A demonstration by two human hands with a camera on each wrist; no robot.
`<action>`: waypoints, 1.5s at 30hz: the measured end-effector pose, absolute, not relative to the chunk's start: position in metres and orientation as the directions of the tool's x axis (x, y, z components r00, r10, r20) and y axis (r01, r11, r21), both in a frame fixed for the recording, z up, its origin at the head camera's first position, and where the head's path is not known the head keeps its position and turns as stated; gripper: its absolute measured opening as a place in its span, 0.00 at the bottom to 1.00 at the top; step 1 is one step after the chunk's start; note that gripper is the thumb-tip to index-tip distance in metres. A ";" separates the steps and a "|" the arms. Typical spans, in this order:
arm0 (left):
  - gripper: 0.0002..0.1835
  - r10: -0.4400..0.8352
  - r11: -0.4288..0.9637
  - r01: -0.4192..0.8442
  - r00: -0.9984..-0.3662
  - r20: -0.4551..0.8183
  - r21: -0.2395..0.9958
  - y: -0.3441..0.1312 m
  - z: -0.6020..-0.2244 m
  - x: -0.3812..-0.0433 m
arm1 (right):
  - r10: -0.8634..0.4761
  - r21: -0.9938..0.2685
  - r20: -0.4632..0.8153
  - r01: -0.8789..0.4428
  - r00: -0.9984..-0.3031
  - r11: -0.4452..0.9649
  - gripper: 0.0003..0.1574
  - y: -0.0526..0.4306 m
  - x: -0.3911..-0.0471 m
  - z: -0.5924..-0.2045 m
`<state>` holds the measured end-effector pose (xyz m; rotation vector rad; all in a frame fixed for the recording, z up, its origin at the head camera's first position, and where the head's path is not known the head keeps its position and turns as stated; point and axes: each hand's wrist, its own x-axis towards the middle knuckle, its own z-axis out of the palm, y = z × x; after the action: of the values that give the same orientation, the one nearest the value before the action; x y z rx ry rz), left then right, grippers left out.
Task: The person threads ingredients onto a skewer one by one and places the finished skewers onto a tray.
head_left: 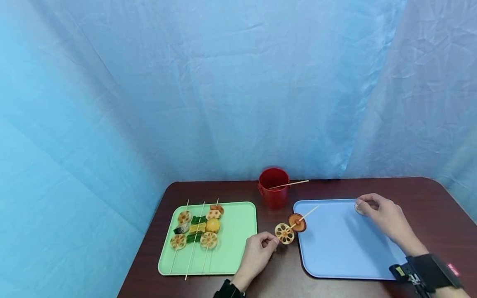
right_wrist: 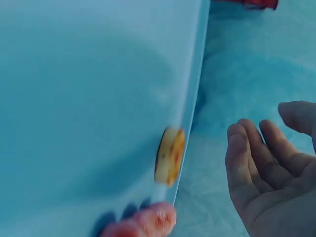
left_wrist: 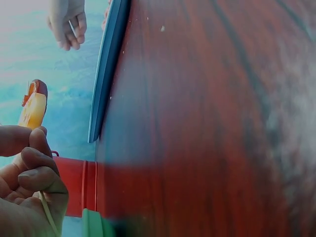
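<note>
Gripping a thin wooden skewer (head_left: pixel 309 212) low, likely freeing its tip, the left hand (head_left: pixel 259 250) sits left of the blue plastic tray (head_left: pixel 331 252) — the right hand (head_left: pixel 385 217), fingers relaxed, empty, near its tan round slice (right_wrist: pixel 169 157).

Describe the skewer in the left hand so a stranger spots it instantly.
On the brown table, look between the green tray and the blue tray. The left hand holds the skewer there. Unlike the three skewers on the green tray, it shows only two pieces: a holed slice and a brown disc.
</note>
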<state>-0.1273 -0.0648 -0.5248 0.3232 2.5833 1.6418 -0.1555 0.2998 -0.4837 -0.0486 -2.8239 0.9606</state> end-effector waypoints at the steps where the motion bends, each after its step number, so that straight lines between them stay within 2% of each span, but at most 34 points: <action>1: 0.09 0.207 0.411 0.140 -0.977 0.057 0.901 -0.065 -0.525 -0.128 | 0.085 -0.592 0.141 -0.015 -0.986 0.806 0.29 0.302 -0.157 -0.484; 10: 0.09 0.193 0.412 0.129 -0.980 0.051 0.902 -0.066 -0.526 -0.129 | 0.034 -0.474 0.175 -0.054 -0.984 0.879 0.23 0.309 -0.172 -0.494; 20: 0.09 0.186 0.408 0.112 -0.982 0.038 0.906 -0.067 -0.524 -0.129 | -0.021 -0.429 0.153 -0.086 -0.988 0.899 0.25 0.311 -0.178 -0.503; 31: 0.10 0.197 0.413 0.096 -0.980 0.014 0.906 -0.067 -0.524 -0.129 | -0.056 -0.354 0.171 -0.114 -0.984 0.928 0.19 0.308 -0.181 -0.504; 39: 0.10 0.201 0.411 0.103 -0.979 0.020 0.906 -0.067 -0.523 -0.128 | -0.064 -0.335 0.221 -0.138 -0.973 0.932 0.18 0.309 -0.179 -0.506; 45: 0.09 0.201 0.422 0.105 -0.979 0.020 0.900 -0.067 -0.524 -0.129 | -0.052 -0.351 0.191 -0.117 -0.980 0.929 0.21 0.311 -0.178 -0.508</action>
<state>-0.1288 -0.0666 -0.5241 0.2776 2.5719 1.6177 -0.1784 0.3113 -0.5082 0.1282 -2.9092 0.5460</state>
